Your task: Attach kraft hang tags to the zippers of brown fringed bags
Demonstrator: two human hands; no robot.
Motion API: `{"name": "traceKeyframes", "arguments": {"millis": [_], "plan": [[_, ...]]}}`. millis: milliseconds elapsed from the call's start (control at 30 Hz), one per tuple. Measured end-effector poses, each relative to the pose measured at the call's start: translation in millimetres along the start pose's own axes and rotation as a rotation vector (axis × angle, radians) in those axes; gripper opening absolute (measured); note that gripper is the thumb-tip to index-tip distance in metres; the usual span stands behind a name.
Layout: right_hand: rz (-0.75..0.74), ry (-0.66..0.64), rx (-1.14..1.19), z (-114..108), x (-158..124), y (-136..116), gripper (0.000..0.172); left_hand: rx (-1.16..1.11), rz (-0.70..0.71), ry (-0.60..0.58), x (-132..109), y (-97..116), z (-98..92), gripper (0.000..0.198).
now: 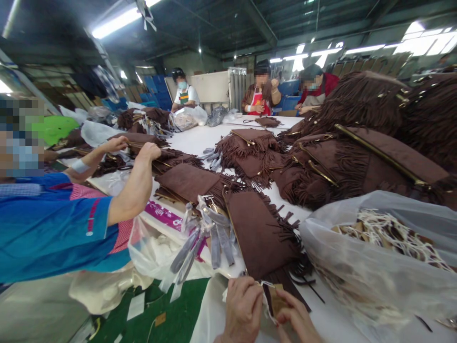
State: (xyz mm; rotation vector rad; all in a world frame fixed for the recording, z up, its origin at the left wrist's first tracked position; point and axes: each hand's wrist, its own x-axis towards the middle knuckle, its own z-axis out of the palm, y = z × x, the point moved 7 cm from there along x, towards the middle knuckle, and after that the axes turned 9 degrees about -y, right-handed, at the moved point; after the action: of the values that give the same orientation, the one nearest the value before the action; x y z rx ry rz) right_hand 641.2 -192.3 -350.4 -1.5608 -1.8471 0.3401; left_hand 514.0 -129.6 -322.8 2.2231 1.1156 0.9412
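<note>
At the bottom centre, my left hand [243,307] is closed at the lower corner of a brown fringed bag [262,228]; what its fingers pinch is hidden. Just to its right, my right hand [294,314] has its fingers on a small tan tag [276,297] with a white string [266,300] running between the two hands. The bag lies flat on the white table, its gold zipper along the left edge and fringe at the right. Grey-blue strips [217,238] tied in a bunch hang beside it.
An open plastic bag [357,257] at right holds strung tags. Brown fringed bags [374,157] are heaped behind it. At left a co-worker in a blue shirt [60,224] reaches over another bag [189,181]. Several people sit across the white table [200,138].
</note>
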Motion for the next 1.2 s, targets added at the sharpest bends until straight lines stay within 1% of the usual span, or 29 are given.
{"name": "traceKeyframes", "arguments": {"millis": [33, 67, 167, 200, 267, 333, 367, 433, 500, 567, 667, 767, 867, 967, 1033, 1100, 1167, 1200], "plan": [[0.004, -0.018, -0.053, -1.4, 2.0, 4.3, 0.012, -0.072, -0.046, -0.025, 1.1, -2.3, -0.1, 0.013], [0.015, -0.033, -0.117, -2.5, 4.1, 9.2, 0.016, -0.164, -0.114, -0.047, 2.0, -6.2, 0.7, 0.011], [0.073, -0.061, -0.284, -1.6, 8.9, 24.1, 0.042, -0.528, -0.404, -0.069, 1.0, -24.3, 9.7, 0.009], [0.085, -0.065, -0.304, 0.5, 9.9, 27.3, 0.046, -0.661, -0.515, -0.066, -0.9, -30.6, 14.7, 0.009], [0.092, -0.07, -0.28, 6.0, 10.9, 29.4, 0.045, -0.903, -0.709, -0.036, -5.1, -39.3, 23.0, 0.01], [0.127, -0.09, -0.175, 11.9, 11.4, 29.8, 0.038, -1.091, -0.825, 0.015, -6.9, -41.9, 24.7, 0.012], [0.186, -0.094, -0.094, 13.4, 11.3, 31.6, 0.035, -1.169, -0.849, 0.038, -6.4, -41.3, 23.2, 0.012], [0.375, -0.082, 0.118, 13.6, 9.8, 38.9, 0.032, -1.333, -0.872, 0.056, -4.8, -38.0, 20.1, 0.012], [0.571, -0.069, 0.364, 13.5, 7.9, 46.1, 0.03, -1.495, -0.9, 0.046, -5.4, -35.0, 19.4, 0.016], [0.692, -0.075, 0.625, 14.5, 9.1, 49.0, 0.029, -1.575, -0.934, 0.047, -9.5, -36.6, 19.9, 0.019], [0.793, -0.073, 0.958, 15.0, 13.5, 49.6, 0.032, -1.491, -0.973, 0.039, -21.0, -48.2, 22.2, 0.023], [0.891, -0.067, 1.133, 16.5, 13.0, 48.9, 0.039, -1.324, -0.96, -0.04, -33.5, -60.2, 27.2, 0.024], [0.966, -0.05, 1.199, 19.2, 9.1, 47.8, 0.043, -1.134, -0.897, -0.197, -41.8, -64.5, 33.0, 0.025], [0.974, -0.052, 1.213, 20.9, 7.2, 46.8, 0.044, -1.007, -0.839, -0.388, -45.0, -59.0, 38.0, 0.025], [0.978, -0.052, 1.208, 20.5, 6.2, 46.7, 0.046, -0.914, -0.742, -0.48, -41.6, -51.2, 35.2, 0.022], [0.982, -0.04, 1.21, 18.4, 6.0, 46.4, 0.047, -0.747, -0.577, -0.545, -36.2, -41.9, 28.4, 0.015], [0.977, -0.032, 1.217, 16.2, 6.9, 45.1, 0.046, -0.522, -0.411, -0.578, -34.8, -34.6, 22.8, 0.008], [0.975, -0.031, 1.22, 15.5, 7.4, 44.6, 0.044, -0.411, -0.355, -0.567, -36.0, -33.1, 20.9, 0.008]]}}
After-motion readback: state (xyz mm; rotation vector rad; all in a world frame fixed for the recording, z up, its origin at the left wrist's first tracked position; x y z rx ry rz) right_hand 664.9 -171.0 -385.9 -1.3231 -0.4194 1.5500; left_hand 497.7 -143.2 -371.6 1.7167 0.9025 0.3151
